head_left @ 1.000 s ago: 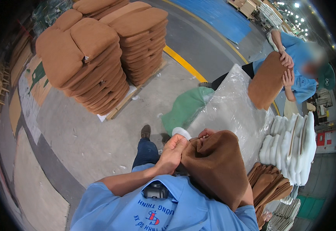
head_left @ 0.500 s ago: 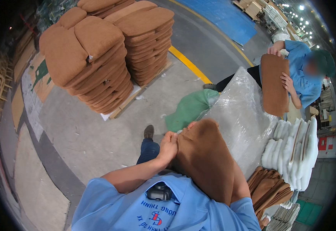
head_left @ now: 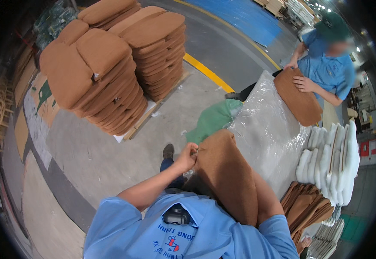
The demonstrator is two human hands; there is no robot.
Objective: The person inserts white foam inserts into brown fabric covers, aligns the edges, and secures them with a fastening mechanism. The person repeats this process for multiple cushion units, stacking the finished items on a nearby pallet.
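A brown fabric cushion (head_left: 226, 172) lies slanted in front of my chest, its far end over the edge of a plastic-covered surface. At its far left corner my left hand (head_left: 188, 156) is closed, thumb and fingertips pinching the fabric edge. My right forearm (head_left: 265, 194) runs up along the cushion's right side and passes beneath it. The cushion hides my right hand, so its fingers do not show. Just beyond the cushion's far end lies a green sack (head_left: 213, 118).
Tall stacks of brown cushions (head_left: 106, 86) stand on a pallet at far left. Clear plastic (head_left: 267, 125) covers the surface on the right. A co-worker (head_left: 326, 64) there handles another brown cushion (head_left: 298, 97). White padding (head_left: 328, 159) and folded brown covers (head_left: 306, 203) lie at right.
My right fingers, seen at the cushion's far end before, are now hidden. My left hand has shifted slightly at the corner. The co-worker has tilted their cushion down onto the plastic.
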